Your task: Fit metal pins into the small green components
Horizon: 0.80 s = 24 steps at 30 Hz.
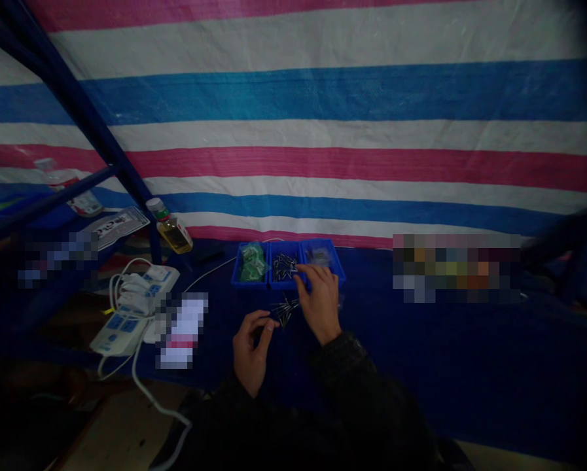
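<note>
Slim shiny metal pins (284,310) lie in a loose pile on the blue tabletop; their exact kind is too small to tell. More of these pins (284,267) fill the middle blue bin (288,285). My right hand (320,299) reaches over the near edge of the bins, thumb and forefinger close together at the middle one. Beside the loose pile, on its left, my left hand (252,352) is closed with thumb and forefinger pinched. Whatever either hand holds is too small to make out.
The left bin (249,284) holds a green bag (254,261), the right bin (341,271) a clear bag (319,255). Leftward are a bottle (174,232), a power strip (114,330) with plugs and cables, and a blurred-out bright object (184,330). Striped sheeting (322,98) rises behind.
</note>
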Tool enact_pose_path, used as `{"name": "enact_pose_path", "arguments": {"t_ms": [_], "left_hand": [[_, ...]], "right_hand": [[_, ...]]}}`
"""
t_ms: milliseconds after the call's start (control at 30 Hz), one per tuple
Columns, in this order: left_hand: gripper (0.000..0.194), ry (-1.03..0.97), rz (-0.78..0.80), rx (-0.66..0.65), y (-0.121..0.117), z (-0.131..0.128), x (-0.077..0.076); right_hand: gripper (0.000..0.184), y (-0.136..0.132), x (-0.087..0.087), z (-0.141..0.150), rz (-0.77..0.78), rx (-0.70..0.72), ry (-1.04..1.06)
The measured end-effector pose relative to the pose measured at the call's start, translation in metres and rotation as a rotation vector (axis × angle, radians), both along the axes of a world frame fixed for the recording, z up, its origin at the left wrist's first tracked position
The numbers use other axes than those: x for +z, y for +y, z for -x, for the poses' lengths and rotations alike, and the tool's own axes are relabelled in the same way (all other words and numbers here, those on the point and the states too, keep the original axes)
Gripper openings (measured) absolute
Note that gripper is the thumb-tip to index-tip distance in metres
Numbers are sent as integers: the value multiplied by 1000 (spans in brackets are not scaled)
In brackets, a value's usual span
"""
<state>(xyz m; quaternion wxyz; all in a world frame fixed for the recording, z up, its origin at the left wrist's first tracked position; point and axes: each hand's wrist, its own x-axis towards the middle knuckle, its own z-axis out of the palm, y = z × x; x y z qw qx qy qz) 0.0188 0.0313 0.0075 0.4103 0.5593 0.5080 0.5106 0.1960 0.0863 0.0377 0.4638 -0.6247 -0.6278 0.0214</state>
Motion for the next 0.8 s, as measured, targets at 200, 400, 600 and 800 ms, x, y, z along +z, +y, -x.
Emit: {"name": "enact_pose_path", "arguments": {"t_ms": [200,400,600,800], "left_hand": [[24,11,26,-18,1,-1,-1],[22,13,30,-46,1,-1,2],[23,22,19,-48,1,-2,5],[22,42,27,-67,1,-1,6]], "right_hand": [[20,-10,-27,-6,65,61,-20],[16,-39,-41,-6,194,194,-215],[19,-35,-39,1,237,175,-300],[21,-32,-41,3,203,185,-314]]}}
